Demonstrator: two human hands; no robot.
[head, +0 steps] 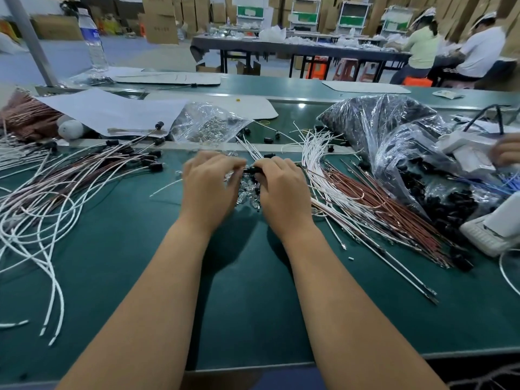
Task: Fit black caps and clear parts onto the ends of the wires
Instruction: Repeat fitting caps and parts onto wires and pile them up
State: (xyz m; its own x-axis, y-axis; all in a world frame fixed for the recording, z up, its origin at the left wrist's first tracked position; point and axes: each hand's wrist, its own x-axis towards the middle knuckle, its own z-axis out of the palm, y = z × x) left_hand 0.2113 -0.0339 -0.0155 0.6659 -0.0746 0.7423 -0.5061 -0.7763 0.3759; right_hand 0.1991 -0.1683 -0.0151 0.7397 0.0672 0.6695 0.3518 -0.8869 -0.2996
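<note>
My left hand (pixel 209 187) and my right hand (pixel 281 190) meet fingertip to fingertip over the green table (pixel 239 291). Between them sits a small black cap (pixel 251 169), pinched by my right hand's fingers; a white wire (pixel 247 146) runs from it away toward the back. My left hand's fingers pinch at the cap's end, and what they hold is too small to make out. Below the hands lies a heap of clear parts (pixel 247 194). Wires with black caps fitted (pixel 84 170) spread out on the left. Bare white and brown wires (pixel 365 198) lie on the right.
A clear bag of small metal parts (pixel 205 125) lies behind the hands. Large plastic bags of black caps (pixel 399 142) fill the right side. Another person's hand (pixel 506 150) is at the far right edge. A water bottle (pixel 92 38) stands at the back left.
</note>
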